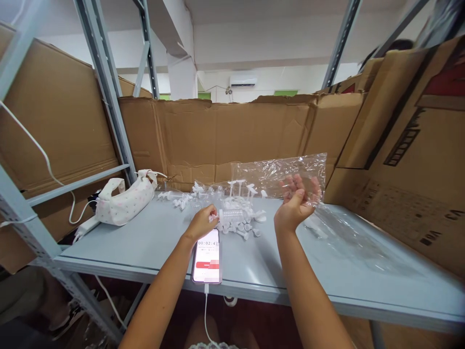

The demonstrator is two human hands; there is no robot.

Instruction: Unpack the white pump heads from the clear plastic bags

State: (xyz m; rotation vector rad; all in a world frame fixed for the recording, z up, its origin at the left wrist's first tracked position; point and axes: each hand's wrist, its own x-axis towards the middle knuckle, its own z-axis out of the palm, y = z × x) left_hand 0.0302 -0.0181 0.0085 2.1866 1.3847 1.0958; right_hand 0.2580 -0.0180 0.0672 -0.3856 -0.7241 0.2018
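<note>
- The right hand [297, 201] is half open around one end of a clear bag [259, 177], thumb on the near side and fingers showing through the film; whether they are inside it or behind it, I cannot tell. Gripping that end seems to keep the film raised and stretched out leftward, above the far part of the pile.
- The left hand [203, 222] has its fingers drawn in at the pile's left edge; whether they pinch a small piece, I cannot tell.
- The white plastic parts [245, 228] lie loosely heaped on the surface [145, 247] between the hands, presumably for easy reach.
- The phone [207, 254] lies face up at the near edge, probably so its timer can be read and its cable [205, 310] can hang freely.
- More clear film [348, 237] lies to the right, apart from the pile.
</note>
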